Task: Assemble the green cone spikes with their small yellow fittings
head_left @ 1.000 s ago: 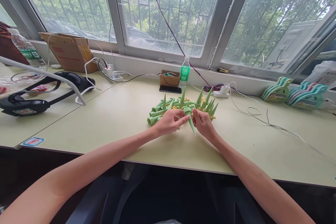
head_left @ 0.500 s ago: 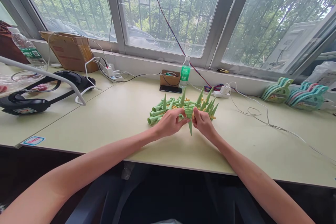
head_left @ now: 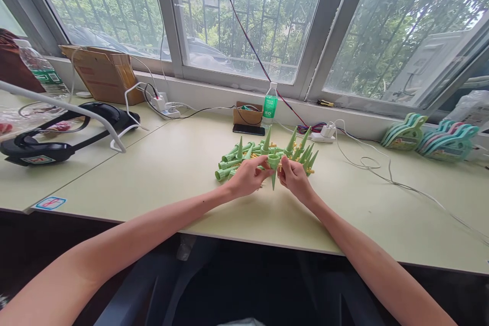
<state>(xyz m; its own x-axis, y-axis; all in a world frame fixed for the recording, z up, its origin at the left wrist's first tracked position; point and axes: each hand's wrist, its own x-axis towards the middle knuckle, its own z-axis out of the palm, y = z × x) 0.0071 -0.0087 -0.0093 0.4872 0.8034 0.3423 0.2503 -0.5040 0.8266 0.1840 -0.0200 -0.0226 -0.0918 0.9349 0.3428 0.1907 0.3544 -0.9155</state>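
As left hand (head_left: 247,177) grips green plastic spike (head_left: 273,163), right hand (head_left: 295,179) pinches small yellow piece (head_left: 280,167). Beyond them, green bottle label (head_left: 269,106) illegible.

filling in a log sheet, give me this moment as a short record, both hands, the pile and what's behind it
left hand: holds a green spike, point down
right hand: pinches a small yellow piece
pile: green tubes lying, other spikes pointing up
behind: black phone, cardboard box, bottle
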